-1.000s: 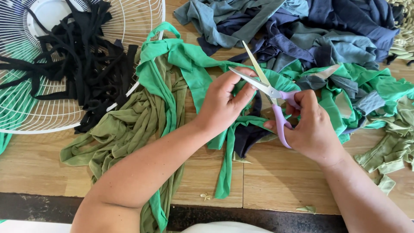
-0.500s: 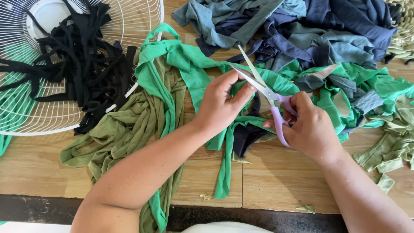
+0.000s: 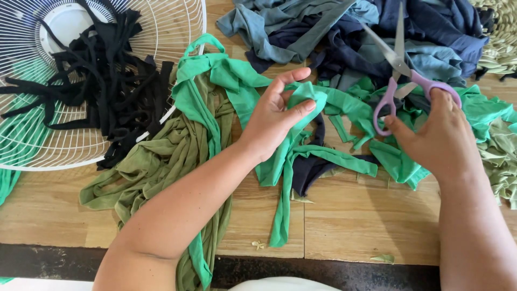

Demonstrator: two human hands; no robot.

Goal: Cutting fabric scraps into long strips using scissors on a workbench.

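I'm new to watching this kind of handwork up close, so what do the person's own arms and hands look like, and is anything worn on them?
Both arms are bare up to the picture's lower edge: no sleeves, gloves or wristbands show. The left hand and right hand carry no visible rings, watch or markings. Fingernails look short and unpainted.

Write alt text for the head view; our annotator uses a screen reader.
A person's left hand pinches a bright green fabric strip while the right hand lifts purple-handled scissors, blades apart, over piled blue-grey cloth. Olive strips and a white fan grille holding black strips lie left on the wooden surface.
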